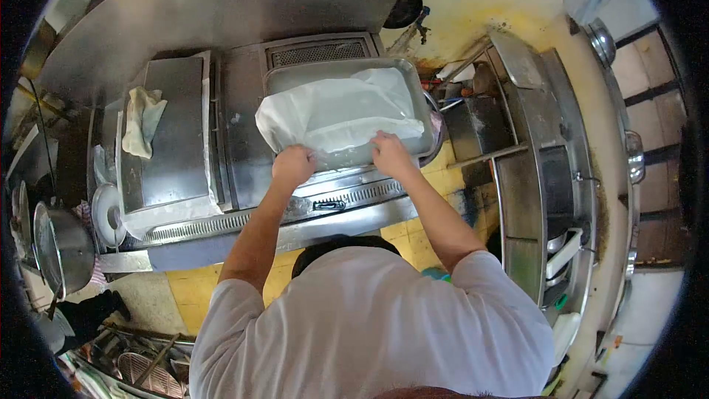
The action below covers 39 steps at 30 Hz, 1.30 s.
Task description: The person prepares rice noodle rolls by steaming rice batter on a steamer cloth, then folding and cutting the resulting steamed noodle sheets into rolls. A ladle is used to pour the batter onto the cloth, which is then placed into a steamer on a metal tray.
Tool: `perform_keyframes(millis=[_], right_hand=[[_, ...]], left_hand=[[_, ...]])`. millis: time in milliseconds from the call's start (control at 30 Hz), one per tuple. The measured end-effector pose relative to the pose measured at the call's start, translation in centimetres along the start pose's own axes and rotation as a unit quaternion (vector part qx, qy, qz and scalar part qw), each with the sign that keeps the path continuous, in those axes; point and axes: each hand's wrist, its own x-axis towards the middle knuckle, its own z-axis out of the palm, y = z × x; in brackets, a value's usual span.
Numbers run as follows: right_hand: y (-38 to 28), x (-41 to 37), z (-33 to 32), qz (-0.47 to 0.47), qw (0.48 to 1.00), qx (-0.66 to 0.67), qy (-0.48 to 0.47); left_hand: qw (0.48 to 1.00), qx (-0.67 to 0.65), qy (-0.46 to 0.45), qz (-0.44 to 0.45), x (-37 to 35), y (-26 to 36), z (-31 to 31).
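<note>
A large metal tray [343, 159] lies on the steel counter, with a white cloth or sheet [347, 107] spread in it and hanging over its left side. My left hand [294, 165] is closed at the near left edge of the white sheet, its fingers pinching the material. At the near right edge of the sheet, my right hand [391, 155] is also closed, with the fingertips on the sheet's border. The tray's near rim runs beneath both hands.
Left of the tray, a flat steel plate [173, 129] carries a crumpled cream cloth [143, 122]. A large pot [65, 250] and a round lid [108, 214] are at the far left. Steel shelving [524, 177] stands on the right. A black clip-like item [329, 205] lies near the counter's front.
</note>
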Motion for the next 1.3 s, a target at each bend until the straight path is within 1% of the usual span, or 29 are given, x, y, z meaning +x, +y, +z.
perform_keyframes(millis=[33, 100, 133, 167, 200, 233, 300, 333, 400, 467, 533, 600, 667, 733, 800, 833, 867, 900, 933, 1000, 1033, 1067, 1100, 1133, 1167, 1200, 1233, 1267, 1300], right_hand=[[0.4, 0.1, 0.2, -0.001, 1.0, 0.0, -0.004], [1.2, 0.7, 0.4, -0.002, 0.996, -0.068, -0.05], [-0.2, 1.2, -0.7, -0.005, 0.996, -0.068, -0.052], [-1.4, 2.0, -1.9, 0.082, 0.985, -0.083, -0.13], [-2.8, 2.4, -3.1, 0.167, 0.959, -0.098, -0.208], [-3.3, 2.3, -3.3, 0.165, 0.958, -0.097, -0.214], [-3.8, 1.5, -3.3, 0.048, 0.998, -0.033, -0.036], [-2.8, 1.4, -2.4, 0.05, 0.998, -0.03, -0.037], [0.1, 2.0, -0.4, -0.015, 0.999, -0.031, -0.023], [1.0, 2.3, 0.5, -0.008, 0.998, -0.043, -0.039], [1.1, 2.4, 0.5, -0.004, 0.997, -0.052, -0.058], [1.7, 1.9, 0.0, -0.046, 0.997, 0.003, -0.067], [3.5, 1.7, 0.9, -0.029, 0.997, -0.014, -0.065], [4.1, 1.9, 0.8, -0.013, 0.998, -0.028, -0.063], [5.3, 1.8, 1.0, -0.08, 0.995, -0.047, -0.024], [6.2, 1.6, 1.1, -0.079, 0.996, -0.04, -0.022], [7.1, 1.6, 1.3, -0.052, 0.997, -0.029, -0.04], [7.7, 1.8, 1.5, -0.025, 0.998, -0.016, -0.057], [7.1, 2.0, 0.4, -0.024, 0.998, -0.009, -0.051], [4.0, 2.4, -4.3, 0.1, 0.972, -0.035, -0.209], [3.9, 3.3, -4.9, 0.102, 0.973, -0.03, -0.203], [3.6, 4.2, -5.3, 0.039, 0.981, 0.006, -0.188], [3.2, 4.8, -5.5, -0.025, 0.984, 0.043, -0.172], [1.8, 5.1, -5.7, -0.038, 0.978, 0.18, -0.103], [-0.1, 5.3, -6.1, -0.049, 0.948, 0.313, -0.032], [-2.4, 5.9, -6.5, -0.097, 0.909, 0.406, -0.016], [-4.3, 6.4, -7.0, -0.145, 0.858, 0.492, 0.001], [-5.6, 6.7, -7.4, -0.145, 0.856, 0.496, 0.007], [-6.6, 6.9, -7.7, -0.133, 0.851, 0.502, -0.08]], left_hand=[[1.0, -0.001, -0.01, 0.001, 0.0, -0.1, 0.0], [1.0, -0.006, 0.003, 0.003, -0.1, -0.2, 0.3], [1.0, -0.009, 0.016, 0.008, -0.1, -0.2, 0.3], [1.0, -0.008, 0.018, 0.004, 0.1, -0.3, 0.2], [1.0, -0.017, 0.021, 0.013, 0.2, -0.3, 0.1], [0.999, -0.026, 0.022, 0.02, 0.0, -0.3, 0.1], [0.999, -0.032, 0.032, 0.019, -0.1, -0.3, 0.3], [0.998, -0.037, 0.046, 0.027, -0.1, -0.2, 0.3], [0.998, -0.036, 0.052, 0.024, -0.2, 0.2, 0.1], [0.997, -0.035, 0.067, 0.017, 0.0, 0.4, 0.0], [0.999, 0.0, 0.037, -0.002, 0.2, 0.2, 0.2], [0.999, 0.001, 0.039, -0.024, 0.3, 0.4, 0.5], [0.998, 0.004, 0.039, -0.042, 0.3, 0.7, 0.4], [0.997, 0.035, 0.058, -0.02, 0.2, 0.8, 0.3], [0.997, 0.039, 0.06, -0.019, 0.4, 0.6, 0.5], [0.997, 0.037, 0.06, -0.016, 0.4, 0.5, 0.8], [0.997, 0.045, 0.058, -0.014, 0.5, 0.4, 1.0], [0.998, 0.051, 0.04, -0.019, 0.6, 0.1, 1.3], [0.998, 0.057, 0.024, -0.023, 0.8, 0.2, 1.2], [0.998, 0.043, 0.023, -0.027, 0.7, 1.6, 0.4], [0.999, 0.021, 0.022, -0.034, 0.9, 2.7, -0.3], [0.999, 0.028, 0.022, -0.028, 1.3, 3.8, -1.0], [0.998, -0.013, 0.059, 0.008, 1.7, 5.3, -1.6], [0.993, -0.054, 0.092, 0.044, 1.8, 7.0, -2.4], [0.982, -0.08, 0.147, 0.085, 1.7, 9.8, -4.0], [0.983, -0.073, 0.142, 0.087, 1.7, 12.3, -5.4], [0.976, -0.08, 0.179, 0.096, 1.8, 14.7, -6.7], [0.966, -0.088, 0.217, 0.106, 1.7, 16.4, -8.0], [0.967, -0.085, 0.215, 0.11, 1.4, 17.5, -9.6]])
